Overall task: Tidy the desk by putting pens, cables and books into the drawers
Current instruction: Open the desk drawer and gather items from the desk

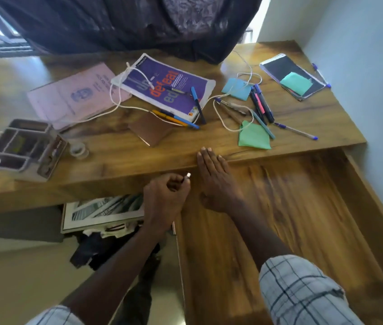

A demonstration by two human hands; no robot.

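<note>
Pens [261,104], a white cable [113,96] and books [167,89] lie scattered across the wooden worktop [120,158]. Your right hand [216,181] rests flat on its front edge, fingers [207,159] straight and together. Just beside it, your left hand [162,199] pinches a small white-tipped object [188,176].

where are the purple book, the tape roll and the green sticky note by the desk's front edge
purple book [174,102]: head view, middle of its cover
tape roll [85,153]: head view, right side of its ring
green sticky note [253,138]: head view, middle of the sheet
</note>
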